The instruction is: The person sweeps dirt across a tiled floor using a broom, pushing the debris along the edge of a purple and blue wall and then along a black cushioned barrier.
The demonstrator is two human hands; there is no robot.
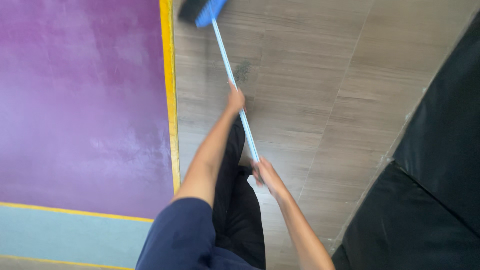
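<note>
Gripping a long pale-blue broom handle [235, 85] in two places, with the left hand [236, 100] wrapped around the shaft about halfway down and the right hand [265, 172] closed around its near end, close to the body. Spaced apart like that, presumably, for leverage: upper hand as pivot, lower hand as guide. Slanting away from the body up the frame to a bright blue plastic broom head with dark bristles [200, 10], cut off by the top edge, bristles down on the grey wood-grain tiled floor [320, 100]. Lying just to the right of the handle, near the left hand, a small dark smudge of dust or dirt [242, 72] on the tiles. Running just left of the broom, a yellow painted line [170, 100] bordering a glossy purple floor area [80, 100], and below that a pale blue-green strip [65, 235] edged in yellow. Filling the right side, black padded mats [440, 175] set at an angle against the tiles. Showing low in the frame, a dark navy short sleeve [180, 235] on the left arm and black trousers [240, 200] beneath. No bin, pan, bucket or other container anywhere in view. Blurred a little throughout, so finger detail not clear beyond both hands closed on the handle.
</note>
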